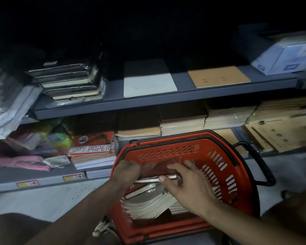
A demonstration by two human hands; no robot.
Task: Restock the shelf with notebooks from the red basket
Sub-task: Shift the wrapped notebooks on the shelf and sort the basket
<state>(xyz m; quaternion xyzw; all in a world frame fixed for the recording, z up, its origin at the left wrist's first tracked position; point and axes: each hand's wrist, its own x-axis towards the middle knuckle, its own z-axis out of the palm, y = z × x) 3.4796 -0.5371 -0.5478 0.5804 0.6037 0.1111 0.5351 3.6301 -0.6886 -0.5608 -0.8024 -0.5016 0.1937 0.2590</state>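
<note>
Down low, pale grey floor [42, 200], a bit scuffed. All dim, with black dark up top. On that floor, right in front, red basket [219, 174] with slots in its walls and a black handle [258, 167] flopped to the right. Inside the basket, more notebooks [148, 206] leaning in a fan, cream page edges showing. Above those, one dark red notebook [159, 169] in shiny wrap, held flat between two hands. Left hand [127, 171] curled round its left end. Right hand [187, 183] on its right end, fingers spread over the top and thumb pinching the near edge. A little farther, low shelf [42, 177] with yellow and red stickers on its front lip. On it, a red pack marked COPY PAPER [94, 147], pink stuff [25, 162] at the left, brown paper stacks [219, 119] behind the basket. Higher and farther back, grey shelf [113, 103]. On it, a pile of wrapped dark notebooks [72, 82] at the left, a white pad [148, 85], a tan pad [219, 76], a blue-white box [286, 57] at the right.
</note>
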